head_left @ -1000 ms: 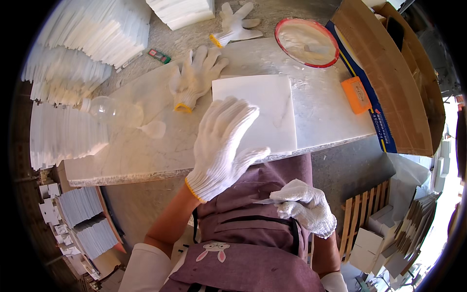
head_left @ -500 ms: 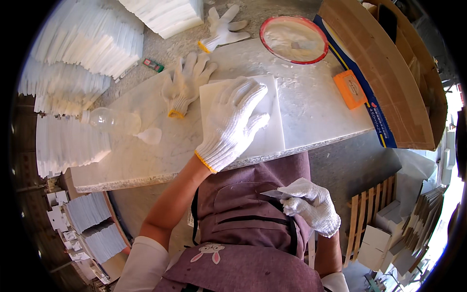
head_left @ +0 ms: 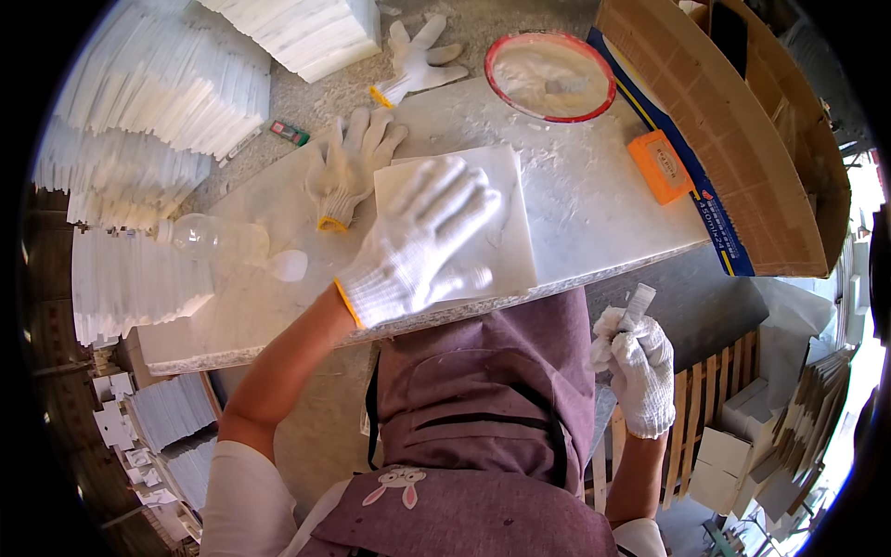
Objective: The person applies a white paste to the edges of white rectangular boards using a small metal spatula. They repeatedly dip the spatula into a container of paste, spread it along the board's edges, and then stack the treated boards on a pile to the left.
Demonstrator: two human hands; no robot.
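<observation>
White, square and single, one flat tile (head_left: 509, 237) lies near the tabletop's (head_left: 594, 209) front edge; nearby are two loose knit gloves (head_left: 343, 176), one clear bottle (head_left: 218, 239) and one orange box (head_left: 661, 167). The gloved left hand (head_left: 418, 237) extends palm-down over the tile, fingers spread, gripping nothing, contact unclear. The gloved right hand (head_left: 639, 371), raised beyond the edge, pinches one small flat strip (head_left: 639, 304) between curled fingers.

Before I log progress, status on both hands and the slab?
Left hand open over white slab. Right hand gripping flat tool. Loose glove left of slab.
</observation>
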